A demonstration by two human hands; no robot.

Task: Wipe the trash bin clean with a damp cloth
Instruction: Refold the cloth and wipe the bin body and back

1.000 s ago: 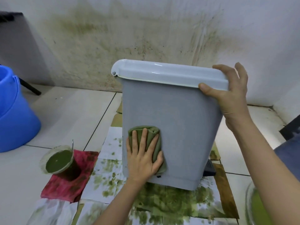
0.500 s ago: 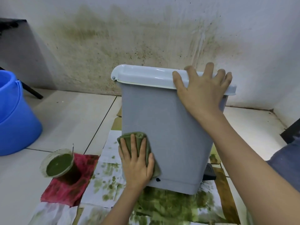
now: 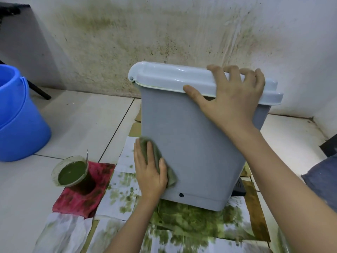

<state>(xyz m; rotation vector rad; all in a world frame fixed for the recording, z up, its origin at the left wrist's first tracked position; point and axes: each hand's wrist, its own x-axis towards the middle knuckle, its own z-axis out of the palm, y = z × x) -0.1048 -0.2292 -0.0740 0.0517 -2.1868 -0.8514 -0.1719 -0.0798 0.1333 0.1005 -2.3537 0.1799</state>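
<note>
As seen, left hand (image 3: 150,172) flat on cloth (image 3: 160,161).

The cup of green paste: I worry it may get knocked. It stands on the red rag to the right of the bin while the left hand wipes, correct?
Not quite. In the head view the cup stands on the red rag to the left of the bin, not the right. The left hand does press the cloth there.

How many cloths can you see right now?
2. A green cloth is pressed against the bin's lower left edge under the left hand. A red cloth lies on the floor under the cup of green liquid. Others may be out of view.
</note>
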